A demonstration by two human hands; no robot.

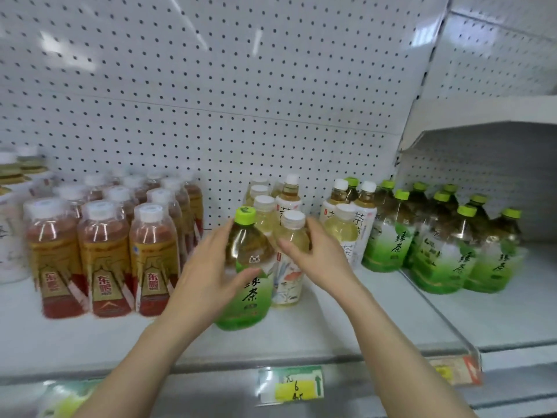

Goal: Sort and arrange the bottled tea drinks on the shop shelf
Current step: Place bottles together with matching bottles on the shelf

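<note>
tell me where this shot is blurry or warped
Head view: motion blur smears the left hand gripping the green bottle and the right hand round the pale bottle; red bottles look soft; fisheye bows the shelf edge and pegboard; glare streaks the pegboard's top.

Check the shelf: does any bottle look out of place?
The green-capped, green-labelled plastic tea bottle gripped by the left hand sits among the white-capped pale-yellow tea bottles, one of which the right hand holds; its matching green-capped group stands further right. Another green cap pokes up among white-capped bottles there too.
</note>
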